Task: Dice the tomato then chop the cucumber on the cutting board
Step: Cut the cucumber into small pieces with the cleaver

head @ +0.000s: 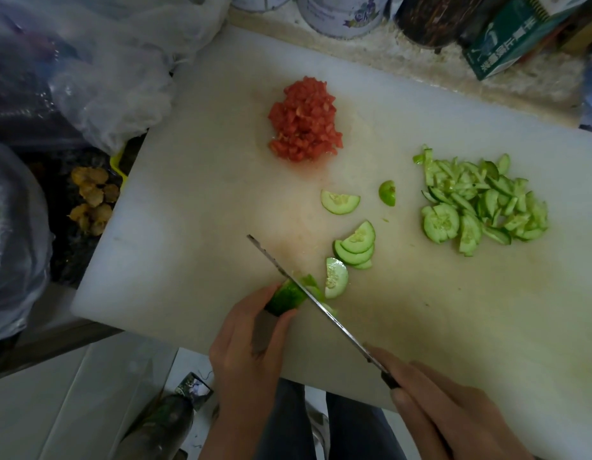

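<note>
Right hand, knife across cucumber near board edge

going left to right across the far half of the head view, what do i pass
plastic bag → diced tomato pile → cucumber end piece → chopped cucumber pile

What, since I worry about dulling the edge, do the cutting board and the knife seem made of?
The cutting board looks like thick white plastic: matte, with rounded corners, faintly stained and scuffed. The knife has a thin grey blade with dull glints, probably steel. Its dark handle is mostly hidden in the right hand, so its material cannot be told.
</note>
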`<state>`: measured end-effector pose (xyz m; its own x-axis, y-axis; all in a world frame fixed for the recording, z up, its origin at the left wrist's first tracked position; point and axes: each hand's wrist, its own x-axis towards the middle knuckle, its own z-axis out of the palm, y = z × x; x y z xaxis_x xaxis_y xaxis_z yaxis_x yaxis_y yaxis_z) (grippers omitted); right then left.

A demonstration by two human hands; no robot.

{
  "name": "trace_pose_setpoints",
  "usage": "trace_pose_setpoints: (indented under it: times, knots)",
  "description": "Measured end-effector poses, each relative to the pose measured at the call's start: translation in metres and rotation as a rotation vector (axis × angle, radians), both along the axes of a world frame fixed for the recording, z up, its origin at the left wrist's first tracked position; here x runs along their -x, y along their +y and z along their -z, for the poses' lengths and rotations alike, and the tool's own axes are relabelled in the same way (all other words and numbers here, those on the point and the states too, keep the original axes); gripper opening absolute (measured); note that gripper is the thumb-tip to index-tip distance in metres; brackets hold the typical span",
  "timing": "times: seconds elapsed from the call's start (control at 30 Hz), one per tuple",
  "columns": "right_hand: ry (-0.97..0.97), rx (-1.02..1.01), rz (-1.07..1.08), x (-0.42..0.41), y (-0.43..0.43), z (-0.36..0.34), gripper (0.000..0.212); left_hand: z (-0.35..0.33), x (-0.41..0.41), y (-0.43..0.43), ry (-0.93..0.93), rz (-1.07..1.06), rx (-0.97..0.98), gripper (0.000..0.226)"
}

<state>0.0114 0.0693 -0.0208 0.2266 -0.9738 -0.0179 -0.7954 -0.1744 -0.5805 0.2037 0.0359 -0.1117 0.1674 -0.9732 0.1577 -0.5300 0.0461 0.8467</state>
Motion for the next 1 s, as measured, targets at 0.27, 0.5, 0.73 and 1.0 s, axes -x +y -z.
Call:
trace_pose_setpoints:
  times: [0.27,0.5,0.73,1.0]
  knots:
    - [0.057,-0.062,-0.049,0.003,0.007,0.006,0.038,-0.002,0.000,0.000,0.017,0.005,0.019,0.033]
    - [0.111,-0.064,-0.035,-0.005,0.006,0.002,0.038,-0.002,0.002,0.001,0.032,-0.013,0.005,0.031]
    - [-0.044,-0.210,0.014,-0.009,0.005,0.027,0.036,0.002,0.001,0.003,-0.024,-0.007,0.048,0.023]
    - [-0.232,-0.102,0.094,-0.002,-0.004,-0.002,0.031,0.002,0.000,0.002,-0.013,-0.013,0.041,0.029]
